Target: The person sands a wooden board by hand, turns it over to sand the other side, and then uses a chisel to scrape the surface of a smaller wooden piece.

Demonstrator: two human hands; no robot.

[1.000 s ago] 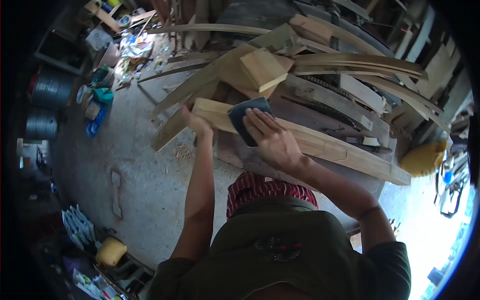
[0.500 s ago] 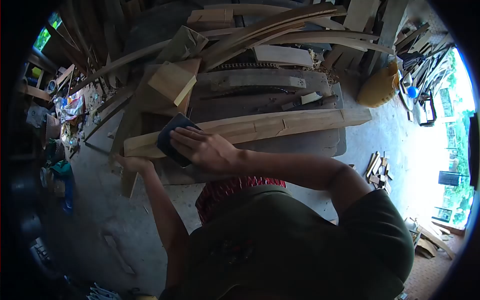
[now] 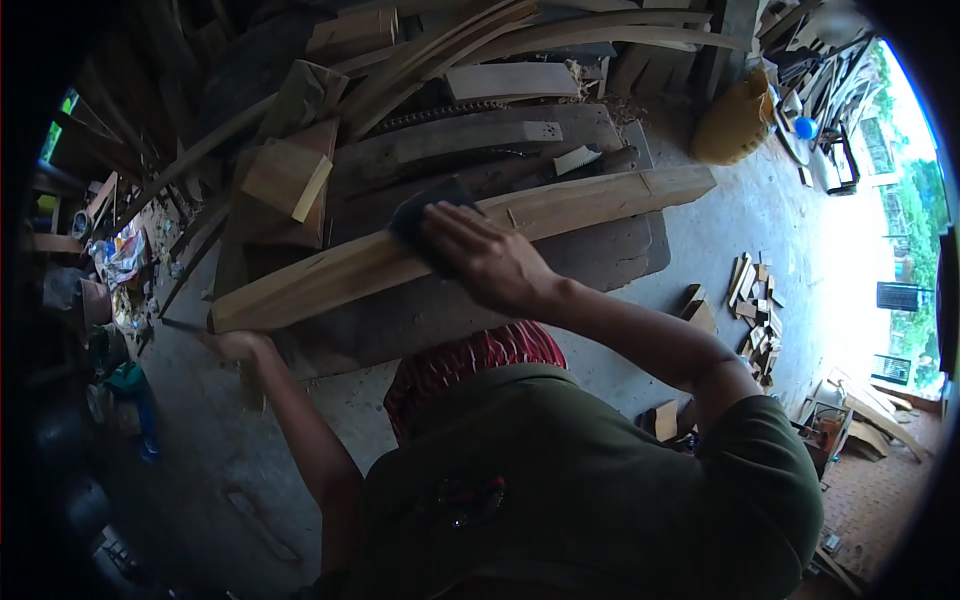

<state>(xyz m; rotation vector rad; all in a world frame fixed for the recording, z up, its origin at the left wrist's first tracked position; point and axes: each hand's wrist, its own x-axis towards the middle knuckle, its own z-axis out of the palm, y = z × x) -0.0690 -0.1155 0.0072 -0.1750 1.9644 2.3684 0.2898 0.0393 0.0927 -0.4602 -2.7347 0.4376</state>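
Note:
A long, slightly curved wooden beam [image 3: 330, 280] lies aslant across the bench in front of me. My right hand [image 3: 497, 262] presses a dark sheet of sandpaper [image 3: 415, 222] against the middle of its upper face, with the fingers closed over the sheet. At the beam's left end, my left hand [image 3: 238, 346] grips it from the near side; some of its fingers are hidden. The sandpaper and the right fingers look a little blurred.
The workbench [image 3: 350, 335] carries a wooden block [image 3: 285, 180], a curved wood piece [image 3: 475, 142] and a brush [image 3: 576, 158] beyond the beam. Long curved boards [image 3: 440, 55] lie at the back. A yellow sack [image 3: 733, 125] and wood offcuts [image 3: 757, 300] sit on the floor at right.
My right hand and the sandpaper have slid rightward along the beam, from near its left end to its middle. My left hand stays at the left end. The camera view has shifted and tilted.

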